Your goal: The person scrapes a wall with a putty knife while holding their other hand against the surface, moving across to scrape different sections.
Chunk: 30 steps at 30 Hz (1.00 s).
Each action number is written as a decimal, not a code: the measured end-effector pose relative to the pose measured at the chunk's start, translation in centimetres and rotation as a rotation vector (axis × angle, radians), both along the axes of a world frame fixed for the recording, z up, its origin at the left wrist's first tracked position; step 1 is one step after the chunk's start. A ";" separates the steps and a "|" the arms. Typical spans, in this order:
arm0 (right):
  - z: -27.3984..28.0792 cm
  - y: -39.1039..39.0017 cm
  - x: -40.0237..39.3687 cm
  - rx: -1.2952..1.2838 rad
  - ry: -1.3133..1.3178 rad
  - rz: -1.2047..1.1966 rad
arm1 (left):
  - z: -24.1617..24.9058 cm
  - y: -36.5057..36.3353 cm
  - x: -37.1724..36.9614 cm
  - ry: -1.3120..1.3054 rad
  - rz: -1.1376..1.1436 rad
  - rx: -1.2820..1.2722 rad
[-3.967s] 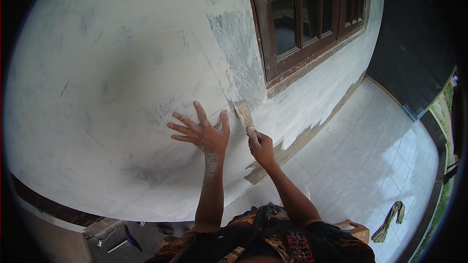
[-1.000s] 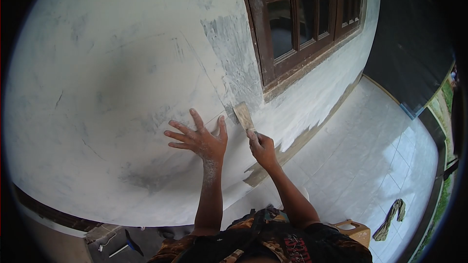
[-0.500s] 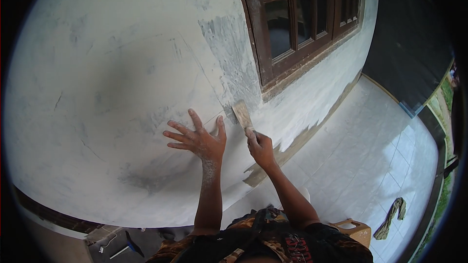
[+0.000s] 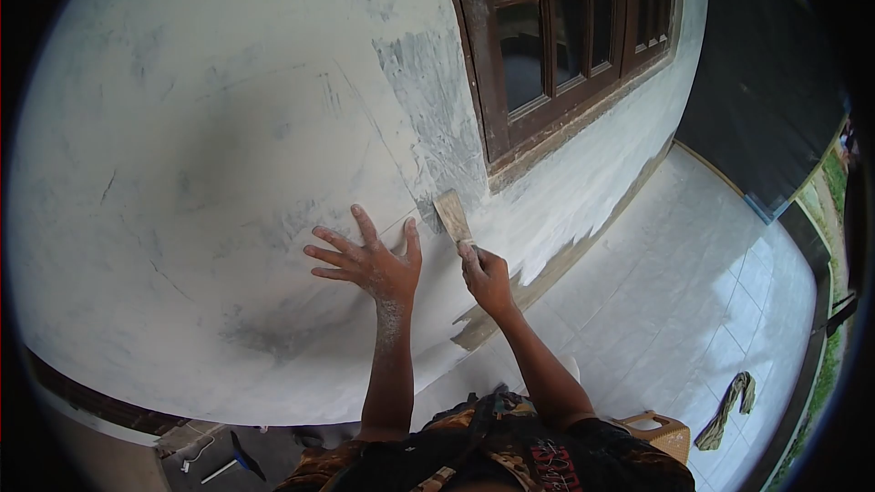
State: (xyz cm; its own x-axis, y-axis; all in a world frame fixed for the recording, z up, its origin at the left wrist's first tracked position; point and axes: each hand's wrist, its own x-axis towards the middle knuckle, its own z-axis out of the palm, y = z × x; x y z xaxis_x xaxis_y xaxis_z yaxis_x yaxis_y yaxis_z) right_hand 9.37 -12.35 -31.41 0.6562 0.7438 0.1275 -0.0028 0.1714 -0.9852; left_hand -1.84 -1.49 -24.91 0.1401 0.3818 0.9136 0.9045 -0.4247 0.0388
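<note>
My left hand [image 4: 375, 262] is spread against the white wall [image 4: 228, 191], fingers apart and dusty, holding nothing. Just right of it, my right hand [image 4: 486, 278] grips the handle of a scraper [image 4: 452, 216]. The scraper's broad, pale-smeared blade points up and left at the wall, over the lower end of a grey, scraped patch [image 4: 433, 100]. That patch runs down beside the brown window frame [image 4: 497, 118].
A tan plastic basket or stool [image 4: 670, 439] stands by my right side on the tiled floor [image 4: 638, 282]. Farther right lies a crumpled cloth [image 4: 726, 412]. A dark panel [image 4: 766, 73] rises at the upper right. A white-handled tool [image 4: 239, 463] lies at the lower left.
Both hands keep nearly the same places. The scraper's blade has turned slightly, showing more of its flat face.
</note>
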 end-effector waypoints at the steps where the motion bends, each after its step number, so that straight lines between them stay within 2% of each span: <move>1: -0.7 -0.2 -0.2 -0.019 -0.004 -0.018 | 0.0 -0.1 -0.1 -0.001 -0.012 -0.008; 5: -1.2 -0.1 0.0 -0.045 -0.050 -0.028 | -0.2 0.0 -0.1 -0.002 -0.011 -0.006; 8: 0.3 0.4 0.2 0.048 -0.015 -0.007 | -0.1 -0.1 0.0 -0.005 -0.015 -0.021; 14: -2.0 0.0 -0.2 -0.067 -0.010 -0.027 | -0.1 -0.2 -0.2 0.000 -0.030 -0.022; 19: 0.2 0.5 0.4 0.031 0.011 0.017 | -0.2 -0.1 0.0 0.001 -0.019 -0.001; 23: -1.6 0.1 -0.4 0.019 0.016 -0.012 | -0.1 0.0 -0.2 0.003 -0.022 0.001; 26: -1.4 0.1 0.0 -0.044 0.011 -0.011 | -0.6 0.4 -0.1 -0.027 -0.045 0.001; 28: 0.9 0.7 0.3 0.059 -0.003 0.002 | -0.6 0.3 0.0 -0.031 -0.048 -0.006; 30: 0.5 0.5 0.1 0.048 -0.009 -0.003 | -0.4 0.4 -0.1 -0.032 -0.049 -0.002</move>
State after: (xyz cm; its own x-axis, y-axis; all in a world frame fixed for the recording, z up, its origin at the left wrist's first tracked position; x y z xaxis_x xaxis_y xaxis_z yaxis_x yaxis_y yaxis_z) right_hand 9.49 -11.87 -30.95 0.6570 0.7346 0.1693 0.0069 0.2187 -0.9758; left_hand -1.90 -1.05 -25.32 0.1294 0.3773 0.9170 0.8811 -0.4681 0.0683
